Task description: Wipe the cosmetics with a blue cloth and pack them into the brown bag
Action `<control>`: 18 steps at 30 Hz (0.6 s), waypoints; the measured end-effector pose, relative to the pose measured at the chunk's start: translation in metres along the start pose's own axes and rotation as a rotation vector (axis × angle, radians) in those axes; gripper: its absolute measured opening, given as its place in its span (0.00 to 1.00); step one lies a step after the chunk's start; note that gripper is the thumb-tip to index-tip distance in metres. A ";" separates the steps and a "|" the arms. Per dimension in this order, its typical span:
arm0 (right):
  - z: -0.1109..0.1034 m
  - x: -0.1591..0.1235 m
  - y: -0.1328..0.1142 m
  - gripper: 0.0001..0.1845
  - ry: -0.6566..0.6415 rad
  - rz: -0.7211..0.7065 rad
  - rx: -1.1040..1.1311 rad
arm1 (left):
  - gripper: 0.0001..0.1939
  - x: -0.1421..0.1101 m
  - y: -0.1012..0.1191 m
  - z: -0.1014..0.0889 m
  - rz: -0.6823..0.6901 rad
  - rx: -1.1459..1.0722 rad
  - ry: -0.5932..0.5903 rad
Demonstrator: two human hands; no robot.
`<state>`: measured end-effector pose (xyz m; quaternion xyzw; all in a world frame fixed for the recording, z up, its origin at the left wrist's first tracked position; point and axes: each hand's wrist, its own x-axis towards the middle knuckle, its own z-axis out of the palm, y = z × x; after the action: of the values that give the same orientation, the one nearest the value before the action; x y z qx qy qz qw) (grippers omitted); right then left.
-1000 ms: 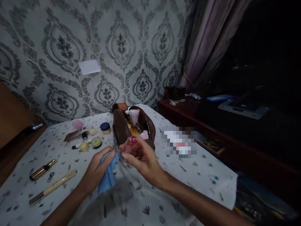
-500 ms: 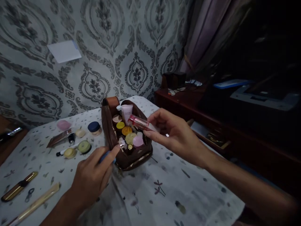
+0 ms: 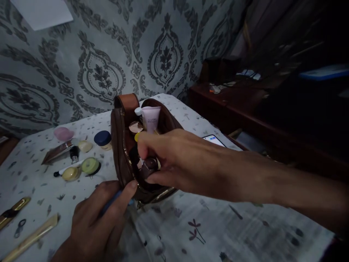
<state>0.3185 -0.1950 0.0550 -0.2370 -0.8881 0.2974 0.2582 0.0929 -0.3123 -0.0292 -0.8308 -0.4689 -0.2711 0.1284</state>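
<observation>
An open brown leather pouch (image 3: 120, 138) stands on the patterned tablecloth (image 3: 207, 233), packed with small jars and an upright lilac tube (image 3: 151, 118). My right hand (image 3: 174, 163) reaches into its mouth from the right. Its fingers are pinched on a small pinkish tube (image 3: 148, 166), which sits low among the jars. At the pouch's near corner is my left hand (image 3: 95, 222), closed on a blue cloth (image 3: 111, 200), thumb pressed against the zip edge.
Left of the pouch lie a navy-lidded jar (image 3: 103, 139), a pink puff (image 3: 63, 133), two yellowish jars (image 3: 89, 165) and gold tubes (image 3: 13, 209). A phone (image 3: 214, 140) lies behind my right hand. A dark wooden cabinet (image 3: 231, 109) stands to the right of the table.
My right hand carried the pinkish tube from in front of me over the pouch and down into it. My left hand moved to the pouch's front edge with the cloth. The view dipped closer.
</observation>
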 end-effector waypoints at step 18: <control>0.005 0.001 -0.002 0.05 -0.221 -0.007 -0.133 | 0.24 0.005 -0.004 0.000 0.087 0.070 0.013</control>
<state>0.3138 -0.1979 0.0534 -0.2163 -0.9297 0.2615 0.1434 0.0920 -0.3069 -0.0260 -0.8435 -0.4408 -0.2542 0.1721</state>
